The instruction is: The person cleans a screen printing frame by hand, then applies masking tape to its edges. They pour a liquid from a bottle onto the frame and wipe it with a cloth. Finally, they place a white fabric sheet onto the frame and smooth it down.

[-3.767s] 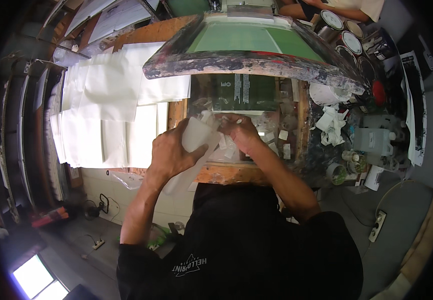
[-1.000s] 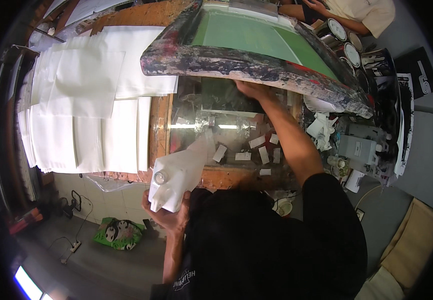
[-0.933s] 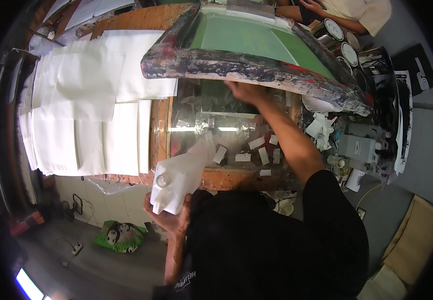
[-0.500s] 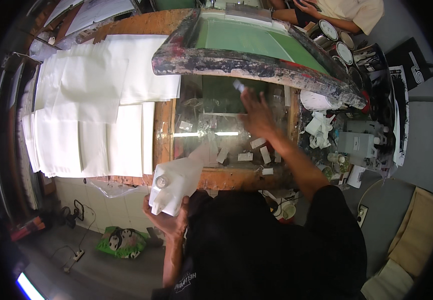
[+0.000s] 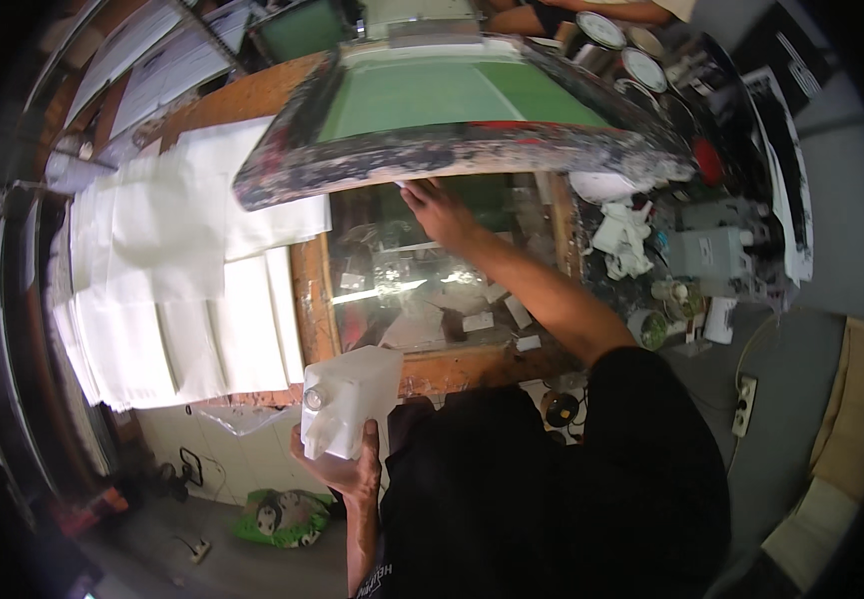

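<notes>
Left hand (image 5: 344, 467) under white jug (image 5: 350, 397)

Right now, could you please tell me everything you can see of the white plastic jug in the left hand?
The jug is a boxy container of translucent white plastic, with a short neck and a round opening or cap at its lower left corner. It is tilted, neck toward the floor side, just off the near wooden edge of the table. The left hand grips it from below, fingers around its base. Nothing else touches it. Whether it holds liquid cannot be told.
</notes>
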### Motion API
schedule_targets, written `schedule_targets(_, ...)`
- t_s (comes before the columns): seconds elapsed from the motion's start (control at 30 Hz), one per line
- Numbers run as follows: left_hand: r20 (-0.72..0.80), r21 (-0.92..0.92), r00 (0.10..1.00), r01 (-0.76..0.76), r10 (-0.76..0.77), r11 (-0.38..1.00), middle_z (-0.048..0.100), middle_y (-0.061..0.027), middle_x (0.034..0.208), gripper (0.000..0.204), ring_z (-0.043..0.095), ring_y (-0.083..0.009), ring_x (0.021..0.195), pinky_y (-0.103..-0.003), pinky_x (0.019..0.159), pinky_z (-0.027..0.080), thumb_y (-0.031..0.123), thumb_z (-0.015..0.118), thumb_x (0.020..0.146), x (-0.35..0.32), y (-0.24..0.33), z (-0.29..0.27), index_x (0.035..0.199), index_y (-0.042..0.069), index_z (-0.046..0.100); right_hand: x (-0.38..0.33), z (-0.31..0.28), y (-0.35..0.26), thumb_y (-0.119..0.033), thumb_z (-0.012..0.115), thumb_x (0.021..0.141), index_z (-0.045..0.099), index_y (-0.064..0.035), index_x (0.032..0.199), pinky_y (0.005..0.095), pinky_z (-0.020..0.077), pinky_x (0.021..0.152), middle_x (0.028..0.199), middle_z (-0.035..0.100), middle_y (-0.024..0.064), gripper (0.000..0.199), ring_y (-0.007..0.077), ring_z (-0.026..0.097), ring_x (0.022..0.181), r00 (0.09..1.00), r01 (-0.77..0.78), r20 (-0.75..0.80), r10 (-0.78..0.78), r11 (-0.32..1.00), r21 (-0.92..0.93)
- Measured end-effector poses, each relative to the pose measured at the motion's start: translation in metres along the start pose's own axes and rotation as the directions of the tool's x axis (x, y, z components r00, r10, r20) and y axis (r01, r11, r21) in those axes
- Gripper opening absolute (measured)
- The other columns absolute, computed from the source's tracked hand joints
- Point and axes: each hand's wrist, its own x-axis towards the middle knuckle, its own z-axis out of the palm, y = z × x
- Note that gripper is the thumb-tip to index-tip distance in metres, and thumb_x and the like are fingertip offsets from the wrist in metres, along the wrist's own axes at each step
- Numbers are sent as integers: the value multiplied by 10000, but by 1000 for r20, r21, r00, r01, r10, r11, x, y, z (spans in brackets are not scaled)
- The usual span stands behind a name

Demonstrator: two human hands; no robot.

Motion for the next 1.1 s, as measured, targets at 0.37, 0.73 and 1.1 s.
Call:
schedule_targets(0.37,227,-53,970,-77,87,996,440,-254,1307,942,503,-345,1232,-449,1020,469,302,882,791,24,32,29,1426,-72,295,-93,-133,10,-89,649,935,691,-28,1019,329,526,797,948,693,71,113,203,664,903,541,-560,-109,834,454,693)
schedule_targets(0.73,395,-154,899,-136,187,979,463,-193,1261,968,517,-298,1177,-439,1021,442,293,918,736,28,46,74,1412,-34,307,-187,-298,86,-122,674,891,699,-48,1194,544,500,907,1259,653,229,313,454,566,1150,652,-745,-344,675,487,-457)
schedule_targets(1.1,324,-87,938,-99,123,991,481,-217,1332,962,529,-322,1240,-451,1039,477,200,897,778,18,18,38,1463,-20,259,-186,-247,101,-181,580,995,722,-27,1043,385,524,663,852,718,127,215,330,683,707,585,-787,-400,706,614,-67)
